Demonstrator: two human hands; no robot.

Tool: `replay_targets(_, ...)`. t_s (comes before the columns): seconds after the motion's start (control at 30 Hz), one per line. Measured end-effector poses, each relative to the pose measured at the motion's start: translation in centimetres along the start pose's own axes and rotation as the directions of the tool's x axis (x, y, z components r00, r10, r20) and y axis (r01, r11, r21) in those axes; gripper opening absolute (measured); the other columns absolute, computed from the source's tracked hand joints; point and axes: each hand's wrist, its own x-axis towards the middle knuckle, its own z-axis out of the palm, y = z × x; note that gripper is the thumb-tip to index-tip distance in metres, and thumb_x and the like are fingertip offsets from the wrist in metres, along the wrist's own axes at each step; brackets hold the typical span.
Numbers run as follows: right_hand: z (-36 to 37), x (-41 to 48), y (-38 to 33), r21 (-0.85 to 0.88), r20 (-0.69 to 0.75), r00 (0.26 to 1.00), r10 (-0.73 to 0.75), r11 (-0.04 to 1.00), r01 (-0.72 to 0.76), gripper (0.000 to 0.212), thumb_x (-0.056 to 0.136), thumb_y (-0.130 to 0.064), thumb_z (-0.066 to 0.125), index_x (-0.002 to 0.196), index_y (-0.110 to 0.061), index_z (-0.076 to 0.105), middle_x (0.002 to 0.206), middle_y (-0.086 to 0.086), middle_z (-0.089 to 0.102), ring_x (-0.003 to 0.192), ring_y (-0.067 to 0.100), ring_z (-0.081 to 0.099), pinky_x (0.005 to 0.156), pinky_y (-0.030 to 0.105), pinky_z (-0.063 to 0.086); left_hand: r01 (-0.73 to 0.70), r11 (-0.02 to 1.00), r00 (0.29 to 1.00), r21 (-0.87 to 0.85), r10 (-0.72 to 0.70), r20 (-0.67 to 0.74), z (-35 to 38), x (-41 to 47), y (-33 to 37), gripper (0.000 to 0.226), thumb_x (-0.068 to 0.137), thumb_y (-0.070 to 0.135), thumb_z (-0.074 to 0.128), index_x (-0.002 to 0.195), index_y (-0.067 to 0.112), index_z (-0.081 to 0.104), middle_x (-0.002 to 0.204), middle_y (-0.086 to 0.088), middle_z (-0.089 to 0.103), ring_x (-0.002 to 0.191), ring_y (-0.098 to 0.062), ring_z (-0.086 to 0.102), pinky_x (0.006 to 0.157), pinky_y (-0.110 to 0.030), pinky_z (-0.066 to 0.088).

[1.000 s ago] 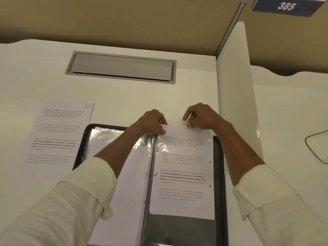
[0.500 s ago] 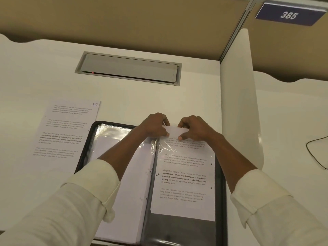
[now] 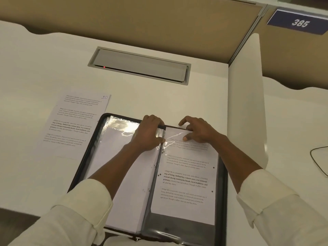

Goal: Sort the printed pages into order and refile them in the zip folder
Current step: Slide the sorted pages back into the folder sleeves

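As zip folder lies open | printed page part-sleeved | left hand pinches sleeve | right hand pinches page

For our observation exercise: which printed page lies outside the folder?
The page marked 10, loose on the desk left of the folder; the other page lies within it.

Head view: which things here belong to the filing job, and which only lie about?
Job: zip folder; clear sleeve, held by the left hand; printed page, pinched by the right hand; loose page marked 10.
Lying about: desk hatch; black cable; sign 385.
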Motion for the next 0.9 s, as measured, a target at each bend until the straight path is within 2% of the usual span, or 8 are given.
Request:
replay_targets(0.1, 0.1, -0.2, -0.2, -0.008, 0.07, 0.997, -0.02, 1.0, 0.021, 0.042, 0.089, -0.025, 0.083, 0.12, -0.031, 0.055, 0.104, -0.006, 0.077, 0.104, 0.018, 0.064, 0.087, 0.037, 0.047, -0.034, 0.997, 0.999, 0.075, 0.036, -0.015, 0.7, -2.4, -1.0, 0.068, 0.082, 0.038, 0.088, 0.137, 0.014, 0.058, 0.153, -0.009, 0.046, 0.146, -0.03, 0.035, 0.116, -0.047, 0.039)
replay_targets(0.17, 0.0, -0.5, -0.2, 0.046, 0.068, 0.998, -0.009, 0.999, 0.006, 0.043, 0.087, -0.032, 0.085, 0.117, -0.031, 0.054, 0.105, -0.004, 0.076, 0.098, 0.015, 0.064, 0.084, 0.036, 0.046, -0.023, 0.995, 1.0, 0.101, 0.024, -0.012, 1.5, -4.2, -1.7, 0.07, 0.092, 0.043, 0.078, 0.15, 0.015, 0.048, 0.171, -0.013, 0.021, 0.161, -0.03, 0.01, 0.126, -0.049, 0.027)
replay_targets(0.23, 0.0, -1.0, -0.2, 0.086, 0.05, 0.999, 0.007, 0.996, -0.011, 0.054, 0.078, -0.04, 0.092, 0.117, -0.03, 0.056, 0.105, -0.003, 0.071, 0.097, 0.013, 0.061, 0.084, 0.037, 0.048, -0.018, 0.993, 0.999, 0.113, 0.022, -0.041, 2.2, -5.9, -2.6, 0.072, 0.1, 0.05, 0.066, 0.158, 0.017, 0.039, 0.176, -0.011, 0.002, 0.163, -0.024, -0.009, 0.127, -0.048, 0.021)
replay_targets(0.37, 0.4, -1.5, 0.1, 0.081, -0.01, 1.0, 0.024, 0.996, -0.023, 0.058, 0.063, -0.032, 0.101, 0.107, -0.03, 0.062, 0.101, -0.005, 0.068, 0.093, 0.014, 0.062, 0.081, 0.033, 0.049, -0.005, 0.988, 0.997, 0.156, 0.016, -0.073, 3.5, -8.6, -3.7, 0.08, 0.104, 0.065, 0.041, 0.167, 0.02, 0.022, 0.176, -0.007, -0.013, 0.161, -0.021, -0.019, 0.131, -0.049, 0.015)
replay_targets(0.47, 0.5, -1.7, 0.2, 0.131, 0.011, 0.998, 0.054, 0.99, -0.055, 0.046, 0.068, -0.027, 0.099, 0.101, -0.024, 0.067, 0.094, -0.007, 0.07, 0.087, 0.01, 0.065, 0.077, 0.032, 0.048, -0.004, 0.982, 0.996, 0.188, 0.021, -0.089, 3.9, -9.6, -3.9, 0.083, 0.105, 0.072, 0.025, 0.169, 0.023, 0.008, 0.175, -0.006, -0.019, 0.161, -0.021, -0.021, 0.131, -0.046, 0.01)
replay_targets(0.57, 0.5, -1.8, 0.0, 0.121, 0.076, 0.996, 0.045, 0.991, -0.054, 0.029, 0.075, -0.027, 0.095, 0.093, -0.017, 0.074, 0.088, -0.002, 0.074, 0.086, 0.018, 0.067, 0.078, 0.034, 0.049, -0.007, 0.979, 0.995, 0.203, 0.026, -0.093, 4.2, -9.8, -4.1, 0.082, 0.106, 0.071, 0.026, 0.169, 0.023, 0.005, 0.175, -0.006, -0.018, 0.161, -0.022, -0.02, 0.131, -0.046, 0.01)
replay_targets(0.73, 0.1, -1.9, -0.1, 0.114, 0.127, 0.989, 0.078, 0.989, -0.093, 0.037, 0.07, -0.03, 0.097, 0.085, -0.006, 0.074, 0.084, 0.011, 0.075, 0.074, 0.018, 0.064, 0.072, 0.033, 0.047, -0.041, 0.951, 0.996, 0.305, 0.061, -0.057, 3.7, -9.4, -4.6, 0.079, 0.108, 0.069, 0.021, 0.169, 0.023, 0.002, 0.175, -0.009, -0.019, 0.16, -0.024, -0.022, 0.132, -0.052, 0.005)
replay_targets(0.9, 0.5, -2.0, -0.1, 0.101, 0.078, 0.993, 0.089, 0.99, -0.096, 0.026, 0.066, -0.023, 0.099, 0.077, -0.018, 0.077, 0.082, 0.002, 0.079, 0.077, 0.016, 0.07, 0.077, 0.036, 0.057, -0.095, 0.934, 0.992, 0.344, 0.118, -0.045, 3.2, -9.2, -5.6, 0.08, 0.107, 0.072, 0.019, 0.169, 0.025, 0.004, 0.175, -0.009, -0.016, 0.161, -0.024, -0.02, 0.132, -0.053, 0.005)
